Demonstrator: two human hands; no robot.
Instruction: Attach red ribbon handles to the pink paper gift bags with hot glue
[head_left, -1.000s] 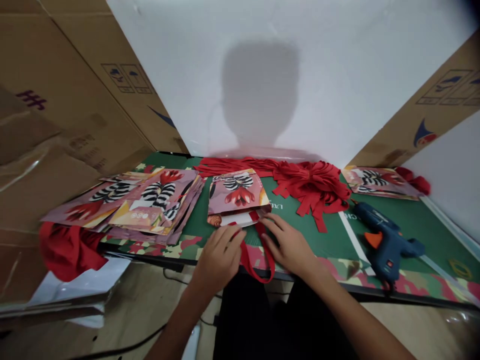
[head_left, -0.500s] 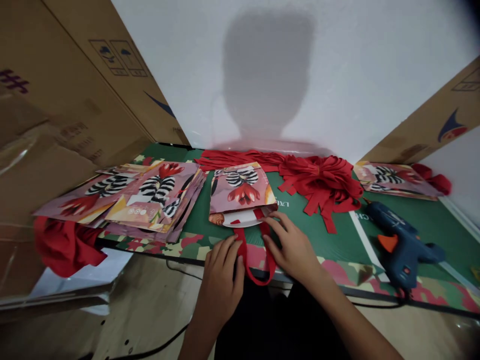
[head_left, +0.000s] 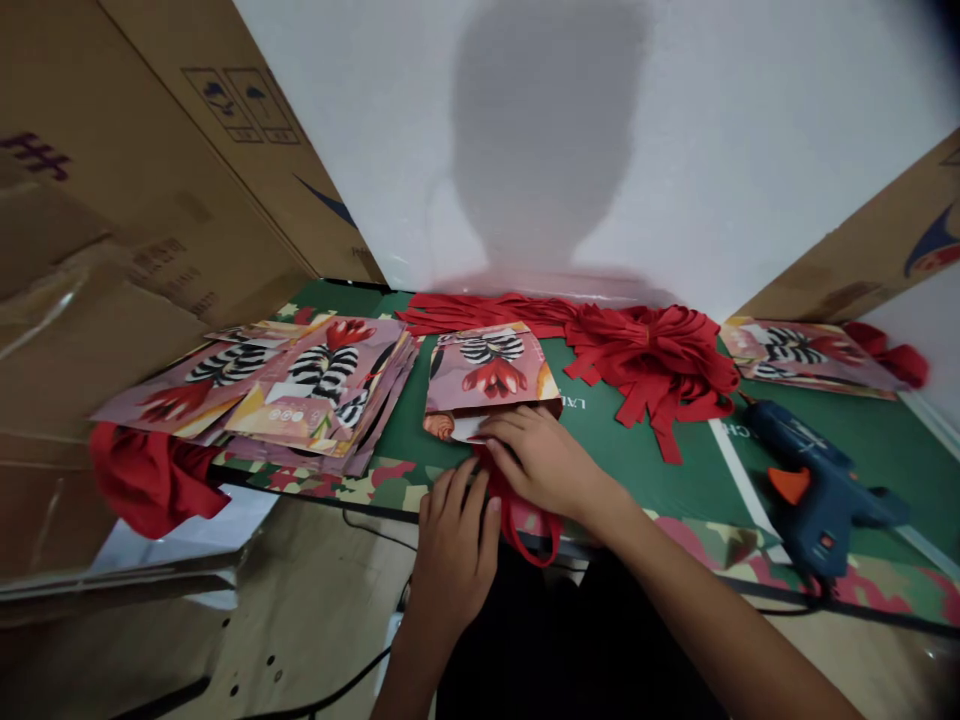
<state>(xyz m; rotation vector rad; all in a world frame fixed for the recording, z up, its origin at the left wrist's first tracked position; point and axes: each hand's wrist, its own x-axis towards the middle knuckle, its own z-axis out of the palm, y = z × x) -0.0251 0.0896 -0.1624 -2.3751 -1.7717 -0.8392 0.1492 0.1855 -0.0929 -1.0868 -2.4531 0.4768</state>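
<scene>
A printed paper gift bag [head_left: 495, 375], patterned with zebra-striped shapes and a red tulip, lies flat at the centre of the frame, its open end facing the bottom edge. The right hand [head_left: 536, 462] reaches across that open end, fingertips over the white inner edge and the red ribbon handle [head_left: 556, 535], which loops down towards the table's front edge. Its fingers lie close together; whether they pinch the ribbon cannot be told. The left hand [head_left: 459, 540] is at lower centre, fingers slightly parted, tips beside the ribbon; its grip is unclear too.

At left, overlapping gift bags form a stack [head_left: 322, 385], with red ribbon [head_left: 154, 480] hanging over the edge. A tied bundle of red ribbons [head_left: 649, 345] lies right of centre, on the green tabletop [head_left: 637, 470]. Farther right are a blue glue gun [head_left: 814, 490] with an orange trigger and another printed bag [head_left: 810, 355]. A cardboard box [head_left: 150, 120] fills the upper left.
</scene>
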